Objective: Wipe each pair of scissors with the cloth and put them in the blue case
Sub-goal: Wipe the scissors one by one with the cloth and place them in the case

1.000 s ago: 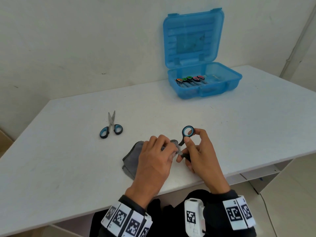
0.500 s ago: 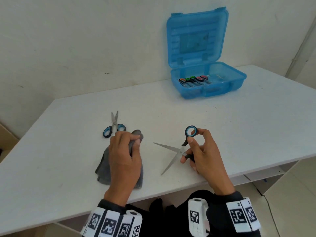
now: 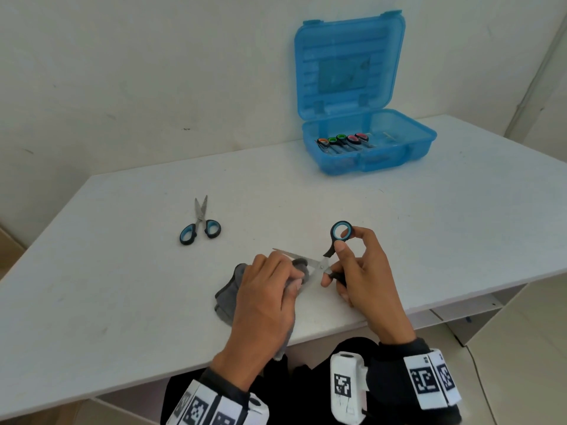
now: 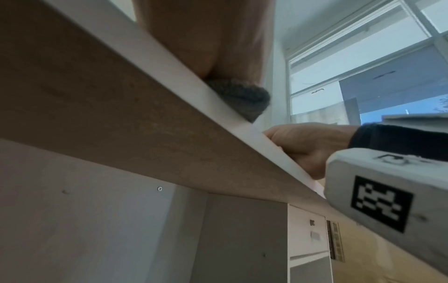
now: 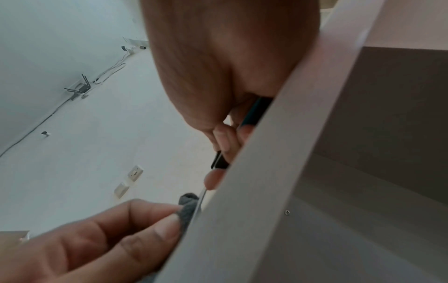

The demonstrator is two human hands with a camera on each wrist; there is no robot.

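Right hand (image 3: pixel 362 271) is gripping the open blue-handled scissors (image 3: pixel 325 259) by the handles near the table's (image 3: pixel 122 286) front edge, thumb and fingers curled on the loops, upper loop raised, blades spread and pointing left. Left hand (image 3: pixel 264 299) is pinching the grey cloth (image 3: pixel 228 294) around the lower blade, fingers bunched over it; the upper blade is sticking out past the knuckles. Cloth is trailing under the left palm toward the table edge. A second pair of blue-handled scissors (image 3: pixel 201 227) is lying flat farther back on the left, untouched. Blue case (image 3: pixel 368 154) is sitting open at back right, lid upright, with several coloured-handled scissors (image 3: pixel 342 141) lying inside.
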